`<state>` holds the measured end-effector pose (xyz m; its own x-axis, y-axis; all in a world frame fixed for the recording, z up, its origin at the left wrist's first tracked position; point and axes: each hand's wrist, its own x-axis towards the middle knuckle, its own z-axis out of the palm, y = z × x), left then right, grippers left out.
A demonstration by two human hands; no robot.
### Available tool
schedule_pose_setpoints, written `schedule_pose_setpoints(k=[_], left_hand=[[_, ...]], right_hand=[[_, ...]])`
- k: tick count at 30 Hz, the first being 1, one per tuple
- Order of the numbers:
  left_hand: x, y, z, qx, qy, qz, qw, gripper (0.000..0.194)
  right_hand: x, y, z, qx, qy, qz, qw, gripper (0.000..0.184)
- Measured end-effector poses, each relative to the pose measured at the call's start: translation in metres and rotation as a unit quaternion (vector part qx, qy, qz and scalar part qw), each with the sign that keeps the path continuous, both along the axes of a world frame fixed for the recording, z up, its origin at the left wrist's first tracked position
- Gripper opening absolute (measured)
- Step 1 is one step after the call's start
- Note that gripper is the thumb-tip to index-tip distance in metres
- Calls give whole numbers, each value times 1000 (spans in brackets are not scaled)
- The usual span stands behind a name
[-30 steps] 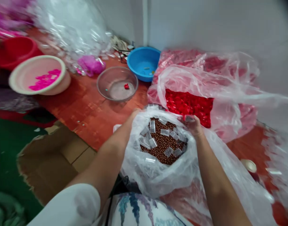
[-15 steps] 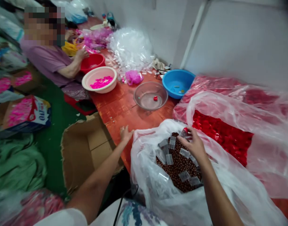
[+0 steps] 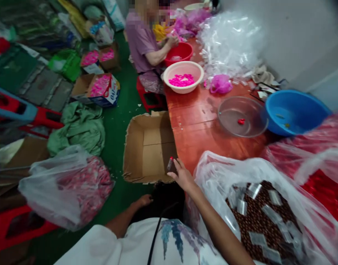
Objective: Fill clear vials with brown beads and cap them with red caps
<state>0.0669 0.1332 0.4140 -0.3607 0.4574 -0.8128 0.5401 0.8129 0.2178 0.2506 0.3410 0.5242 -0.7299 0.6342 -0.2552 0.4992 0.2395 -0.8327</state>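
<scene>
From where I stand, the work has just swung away from the bag. A moment ago the right hand [image 3: 182, 178] was over the white translucent plastic bag [image 3: 213, 162] of small round brown beads [image 3: 247, 221] — now it reaches out above the open brown cardboard box [image 3: 150, 136] beside the edge of the red-covered tabletop [image 3: 193, 125]. At its fingertips is the small clear plastic container with a red cap [image 3: 170, 163], which has come across with it and shows against the near inside of the box. Thumb and fingers stand apart around it; I can't tell whether they pinch it lightly or have just let go.

The left hand [image 3: 145, 200] has dropped from the tabletop's edge to low beside the person's lap, apparently holding nothing, its fingers loosely bent, though how tightly they close I can't make out. To me that means the bag no longer needs steadying, and this one container is past the bead stage.

Clear rectangular containers [image 3: 242, 207] without caps still lie on the beads, so the filling looks far from finished — and across the corner, a co-worker in a purple top [image 3: 141, 48] is busy over a round red plastic basin [image 3: 185, 49]
</scene>
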Motion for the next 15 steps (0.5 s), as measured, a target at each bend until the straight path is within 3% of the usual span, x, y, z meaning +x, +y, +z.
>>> schedule_pose_setpoints(k=[4, 9, 11, 13, 15], left_hand=[[-43, -18, -5, 10, -59, 51, 997, 33], [-109, -38, -2, 65, -92, 143, 983, 34], [-142, -56, 6, 88, -89, 189, 974, 29], [-175, -82, 17, 104, -75, 237, 963, 24], [-199, -115, 30, 109, -53, 283, 952, 24]], right_hand=[[-27, -27, -32, -19, -73, 76, 994, 46], [-62, -83, -85, -71, -211, 158, 962, 48], [-81, -105, -99, -38, -255, 152, 954, 46], [-98, -121, -100, 4, -294, 150, 944, 44], [-110, -130, -83, 20, -306, 172, 936, 37]])
